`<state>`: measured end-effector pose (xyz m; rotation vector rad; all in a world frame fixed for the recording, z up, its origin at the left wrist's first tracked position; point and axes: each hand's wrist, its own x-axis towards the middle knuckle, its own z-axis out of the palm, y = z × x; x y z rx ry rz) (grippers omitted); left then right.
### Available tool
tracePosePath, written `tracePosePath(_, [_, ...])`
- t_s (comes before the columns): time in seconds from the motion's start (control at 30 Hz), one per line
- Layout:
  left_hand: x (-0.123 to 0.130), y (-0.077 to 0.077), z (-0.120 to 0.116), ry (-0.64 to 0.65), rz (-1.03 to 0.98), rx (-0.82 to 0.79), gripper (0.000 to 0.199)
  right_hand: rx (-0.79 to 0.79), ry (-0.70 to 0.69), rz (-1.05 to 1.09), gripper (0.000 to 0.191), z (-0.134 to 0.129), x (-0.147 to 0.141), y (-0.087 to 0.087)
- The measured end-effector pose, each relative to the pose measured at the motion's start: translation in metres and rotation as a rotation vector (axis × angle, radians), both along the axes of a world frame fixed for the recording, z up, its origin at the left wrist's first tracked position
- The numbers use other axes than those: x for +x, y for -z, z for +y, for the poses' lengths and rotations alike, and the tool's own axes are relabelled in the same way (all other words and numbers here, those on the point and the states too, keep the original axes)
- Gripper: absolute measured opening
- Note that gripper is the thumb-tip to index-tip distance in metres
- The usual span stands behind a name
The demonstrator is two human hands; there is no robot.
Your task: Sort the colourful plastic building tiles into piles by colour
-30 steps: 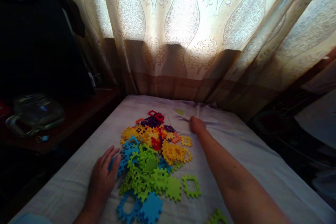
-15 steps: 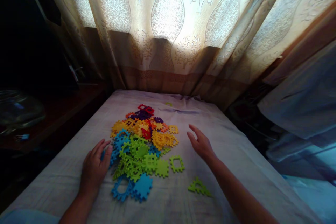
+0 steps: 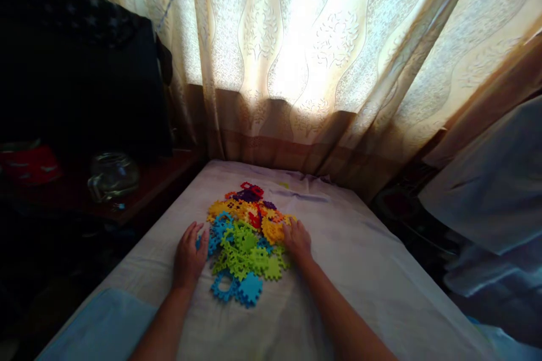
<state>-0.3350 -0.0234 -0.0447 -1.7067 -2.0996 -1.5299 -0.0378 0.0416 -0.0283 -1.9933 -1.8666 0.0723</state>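
A pile of flat, notched plastic pieces lies on a pale cloth. Green pieces [image 3: 241,251] fill its middle, yellow pieces [image 3: 273,230] lie behind them, and red and purple ones [image 3: 249,193] are at the far end. Two blue pieces [image 3: 249,289] sit at the near edge. My left hand [image 3: 190,254] rests beside the pile's left side, fingers apart, near some blue pieces [image 3: 220,228]. On the right side my right hand [image 3: 297,240] touches the edge of the yellow and green pieces, its fingers spread and holding nothing.
A glass jug [image 3: 113,176] and a red container [image 3: 31,164] stand on a dark wooden surface at the left, by a large black screen [image 3: 84,84]. Patterned curtains [image 3: 258,28] hang behind. Light cloth [image 3: 491,175] hangs at the right.
My right hand has moved left to the pile's edge. The separate green triangular piece no longer shows at the right, and the green square frame is now against the pile. The view has shifted left.
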Motion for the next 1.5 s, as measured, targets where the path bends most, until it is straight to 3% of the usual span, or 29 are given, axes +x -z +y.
tracePosePath(0.1, [-0.001, 0.003, 0.002, -0.008, -0.027, 0.053, 0.048, 0.018, -0.047, 0.02, 0.043, 0.021, -0.025, -0.003])
tracePosePath(0.2, [-0.001, 0.007, 0.004, 0.01, -0.031, 0.082, 0.048, 0.026, -0.105, 0.046, 0.043, 0.025, -0.049, 0.0])
tracePosePath(0.5, [-0.006, 0.012, 0.002, 0.0, -0.146, 0.06, 0.047, -0.038, -0.235, 0.212, 0.047, 0.006, -0.135, -0.011])
tracePosePath(0.6, [-0.007, 0.01, 0.002, 0.0, -0.147, 0.039, 0.044, -0.034, -0.292, 0.255, 0.052, -0.005, -0.151, -0.016])
tracePosePath(0.7, [-0.007, 0.009, 0.002, -0.005, -0.143, 0.024, 0.042, -0.032, -0.367, 0.295, 0.061, -0.02, -0.139, -0.018])
tracePosePath(0.8, [-0.006, 0.007, 0.002, -0.017, -0.157, 0.032, 0.041, -0.009, -0.424, 0.267, 0.068, -0.05, -0.097, -0.014])
tracePosePath(0.9, [-0.005, 0.005, 0.002, -0.005, -0.165, 0.03, 0.041, -0.032, -0.63, 0.15, 0.088, -0.09, -0.052, -0.003])
tracePosePath(1.0, [-0.004, 0.003, 0.002, 0.021, -0.155, 0.03, 0.043, -0.134, -0.772, 0.049, 0.11, -0.116, -0.038, 0.008])
tracePosePath(1.1, [-0.002, 0.002, 0.001, 0.044, -0.146, 0.028, 0.046, -0.176, -0.704, 0.021, 0.107, -0.11, -0.057, 0.006])
tracePosePath(1.27, [-0.008, -0.005, -0.003, 0.077, -0.177, -0.002, 0.047, -0.145, -0.527, 0.071, 0.093, -0.079, -0.085, -0.016])
tracePosePath(1.4, [-0.032, -0.021, 0.008, 0.081, -0.066, -0.063, 0.053, 0.036, -0.538, 0.185, 0.071, -0.07, -0.055, -0.007])
tracePosePath(1.5, [-0.055, -0.038, 0.037, 0.1, -0.016, -0.126, 0.055, 0.204, -0.413, 0.376, 0.051, -0.062, -0.009, 0.012])
